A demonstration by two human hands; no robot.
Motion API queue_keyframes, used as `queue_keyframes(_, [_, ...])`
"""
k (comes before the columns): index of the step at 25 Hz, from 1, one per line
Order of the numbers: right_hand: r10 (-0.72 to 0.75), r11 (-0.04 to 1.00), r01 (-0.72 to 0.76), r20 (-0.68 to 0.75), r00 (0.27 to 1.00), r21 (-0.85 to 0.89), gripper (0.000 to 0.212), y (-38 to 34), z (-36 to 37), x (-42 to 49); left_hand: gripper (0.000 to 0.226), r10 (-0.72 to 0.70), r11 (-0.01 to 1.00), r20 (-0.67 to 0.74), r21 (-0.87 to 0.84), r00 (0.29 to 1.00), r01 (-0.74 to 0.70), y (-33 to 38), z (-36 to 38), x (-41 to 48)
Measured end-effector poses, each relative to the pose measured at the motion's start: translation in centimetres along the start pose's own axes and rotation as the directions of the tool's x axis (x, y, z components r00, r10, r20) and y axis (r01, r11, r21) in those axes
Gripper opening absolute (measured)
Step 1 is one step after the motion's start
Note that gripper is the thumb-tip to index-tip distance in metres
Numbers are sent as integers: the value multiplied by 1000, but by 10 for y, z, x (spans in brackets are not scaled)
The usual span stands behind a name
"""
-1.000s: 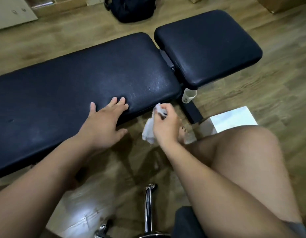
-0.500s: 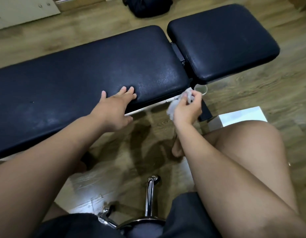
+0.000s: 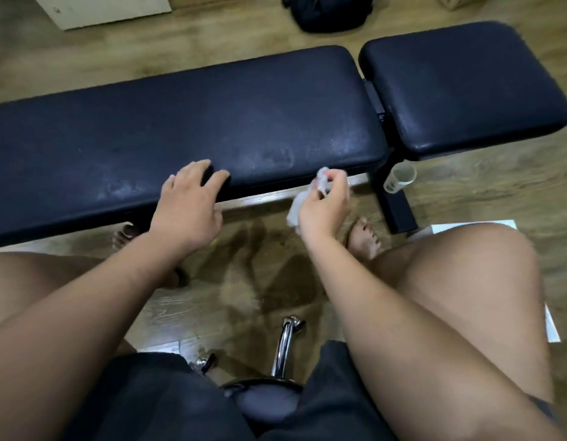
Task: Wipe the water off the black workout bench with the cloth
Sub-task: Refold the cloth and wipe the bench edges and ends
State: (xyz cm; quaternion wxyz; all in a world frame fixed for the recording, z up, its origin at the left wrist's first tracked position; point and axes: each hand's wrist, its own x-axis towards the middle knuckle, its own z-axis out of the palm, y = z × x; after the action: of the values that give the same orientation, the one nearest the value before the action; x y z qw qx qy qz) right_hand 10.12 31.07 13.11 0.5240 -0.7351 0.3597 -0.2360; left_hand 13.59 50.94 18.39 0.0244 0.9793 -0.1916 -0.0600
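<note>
left hand [image 3: 188,205] on bench [image 3: 193,122] | right hand [image 3: 323,208] pinching cloth [image 3: 302,202]

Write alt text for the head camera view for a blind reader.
A seated person's right hand pinches a crumpled white cloth by the near edge of a black workout bench, while the left hand rests on it.

The long padded black vinyl workout bench [image 3: 212,122] carries a pale grey speckled sheen near its front edge. The small crumpled white cloth [image 3: 294,211] is plain. The wood-plank floor [image 3: 85,58] is olive-brown with darker grain lines. The soft rounded bag [image 3: 333,14] is black, the curved metal chair leg [image 3: 286,345] bright chrome, the fabric shorts [image 3: 155,402] dark grey, and the flat board panel [image 3: 110,11] cream.
</note>
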Motion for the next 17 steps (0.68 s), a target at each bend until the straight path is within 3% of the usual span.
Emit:
queue_keyframes(2, [23,999,-22,-14,1000,28,17,-2,3,-8,69,-90,995,-17,34,996,91,-13,7,-16])
queue_keyframes(5, [219,975,-200,-269,938,97,25,1,-18,46,77,-85,992,3,95,996,85,-29,10,-25])
queue_keyframes(7, [249,968,-235,-360,899,84,27,1,-23,60,79,-59,992,33,111,998,55,-38,9,-26])
queue_keyframes(9, [188,982,-182,-310,932,48,22,-7,-9,33,78,-71,992,64,110,995,64,-40,4,-25])
queue_keyframes(11, [93,995,-96,-84,992,-39,23,-8,21,-15,78,-75,991,108,118,991,62,-39,1,-26])
queue_keyframes(13, [-1,991,28,195,981,-134,22,-7,37,-53,80,-64,992,153,119,986,46,-39,0,-29])
queue_keyframes(14, [-30,978,78,237,971,-194,21,-11,33,-54,81,-59,993,164,112,985,41,-41,0,-29])
queue_keyframes(15, [-22,976,62,188,982,-209,21,-10,25,-37,81,-59,994,168,105,984,41,-43,1,-30])
queue_keyframes(17, [79,991,-88,-95,992,-98,25,-6,-2,11,83,-51,995,154,95,987,36,-43,2,-32])
